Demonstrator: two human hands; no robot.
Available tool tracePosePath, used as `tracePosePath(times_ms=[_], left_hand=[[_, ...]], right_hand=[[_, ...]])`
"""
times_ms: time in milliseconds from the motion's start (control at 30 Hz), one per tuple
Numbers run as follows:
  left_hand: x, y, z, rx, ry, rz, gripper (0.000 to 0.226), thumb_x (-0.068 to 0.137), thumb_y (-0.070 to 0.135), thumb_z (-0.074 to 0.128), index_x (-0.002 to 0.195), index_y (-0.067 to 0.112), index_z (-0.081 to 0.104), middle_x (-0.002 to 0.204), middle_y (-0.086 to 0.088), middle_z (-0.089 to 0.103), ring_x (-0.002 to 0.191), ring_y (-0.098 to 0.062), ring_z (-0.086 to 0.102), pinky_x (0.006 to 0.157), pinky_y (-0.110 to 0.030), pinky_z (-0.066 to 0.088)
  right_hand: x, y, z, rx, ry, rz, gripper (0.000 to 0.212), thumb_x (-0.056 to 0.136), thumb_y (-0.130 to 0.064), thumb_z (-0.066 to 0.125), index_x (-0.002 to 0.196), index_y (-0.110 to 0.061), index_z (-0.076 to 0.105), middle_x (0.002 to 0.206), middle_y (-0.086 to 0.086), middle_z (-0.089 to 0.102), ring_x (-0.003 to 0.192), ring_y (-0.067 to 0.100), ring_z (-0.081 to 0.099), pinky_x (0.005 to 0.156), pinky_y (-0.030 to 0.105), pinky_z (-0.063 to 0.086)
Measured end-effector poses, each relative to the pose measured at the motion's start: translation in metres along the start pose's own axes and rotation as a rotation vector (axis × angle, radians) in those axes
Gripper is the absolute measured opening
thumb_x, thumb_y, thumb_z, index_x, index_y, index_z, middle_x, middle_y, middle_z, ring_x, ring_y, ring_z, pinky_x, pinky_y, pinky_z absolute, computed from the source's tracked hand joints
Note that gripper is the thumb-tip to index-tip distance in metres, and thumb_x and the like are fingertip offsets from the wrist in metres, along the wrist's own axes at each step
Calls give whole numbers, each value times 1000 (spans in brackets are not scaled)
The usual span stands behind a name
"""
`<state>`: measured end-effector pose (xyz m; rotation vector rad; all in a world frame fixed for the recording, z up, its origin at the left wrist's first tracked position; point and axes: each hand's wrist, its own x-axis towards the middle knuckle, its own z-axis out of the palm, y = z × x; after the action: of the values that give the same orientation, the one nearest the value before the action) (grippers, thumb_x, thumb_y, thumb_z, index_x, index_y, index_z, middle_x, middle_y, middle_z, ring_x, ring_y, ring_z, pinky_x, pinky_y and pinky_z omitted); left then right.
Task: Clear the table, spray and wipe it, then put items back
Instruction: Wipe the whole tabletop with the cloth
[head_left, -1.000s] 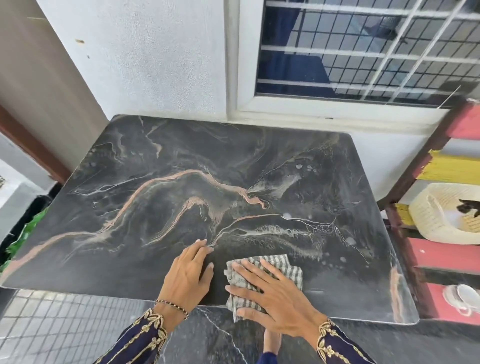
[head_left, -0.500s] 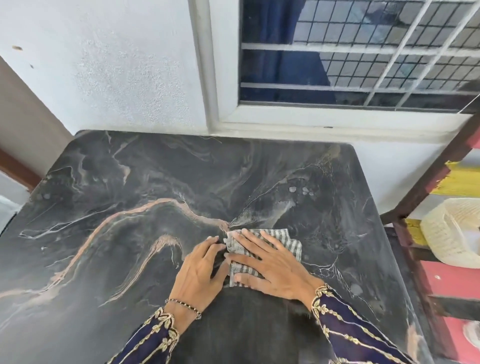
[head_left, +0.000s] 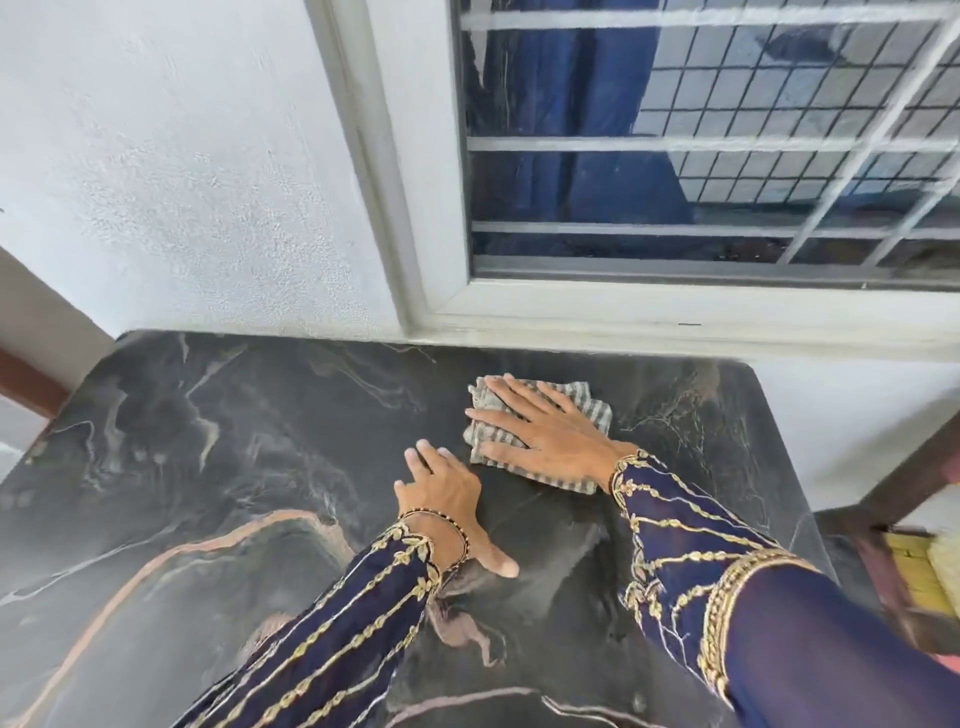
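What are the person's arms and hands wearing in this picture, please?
Both arms are covered by long, dark navy sleeves embroidered with gold leaf-and-vine lines running lengthwise and crossing in a lattice, with a gold band at each cuff. The fabric looks thin and slightly sheer. The left hand has a thin beaded bracelet at the wrist. The right hand is bare, and no rings are visible.
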<state>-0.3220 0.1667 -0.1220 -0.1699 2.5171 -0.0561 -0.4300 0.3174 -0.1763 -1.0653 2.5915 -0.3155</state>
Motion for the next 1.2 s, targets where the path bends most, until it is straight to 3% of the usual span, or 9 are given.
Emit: tracePosePath(times_ms=[200,367,733,967,1200], left_hand=[[2,10,-7,8,-112,-52,158,45,67,83,144,-14,-9,154,-36,-9,144,-50,-5,113,-62,23],[2,16,-16,28,-200,-53,151,50,62,84,142,-17,-5,151,-41,-9,142,-55,-6,110,-67,24],[-3,17,-17,93,-155,-27,148,51,66,82,141,-18,1,151,-43,-4,141,-58,1,110,-63,30],[3,14,-13,60,-146,-22,141,46,67,83,144,-10,15,152,-40,-1,140,-59,-3,109,-66,29],[-3,10,-9,36,-61,-9,137,41,73,80,139,-9,31,145,-32,30,138,-52,18,110,-60,29]], right_hand=[[41,27,-15,-22,16,51,65,95,-77,15,156,-57,8,168,-20,-17,154,1,-18,127,44,-9],[40,27,-15,-23,66,44,66,95,-78,13,156,-56,9,169,-18,-13,154,1,-15,126,40,-10],[-27,86,-19,-37,77,198,68,89,-83,4,152,-60,-6,166,-18,-23,152,2,-24,127,42,-12],[-44,55,-6,-48,115,257,74,86,-86,6,155,-59,4,168,-13,-20,154,7,-20,126,41,-13],[-102,-3,32,-78,152,216,65,95,-79,14,156,-58,5,169,-12,-17,156,8,-18,125,40,-14]])
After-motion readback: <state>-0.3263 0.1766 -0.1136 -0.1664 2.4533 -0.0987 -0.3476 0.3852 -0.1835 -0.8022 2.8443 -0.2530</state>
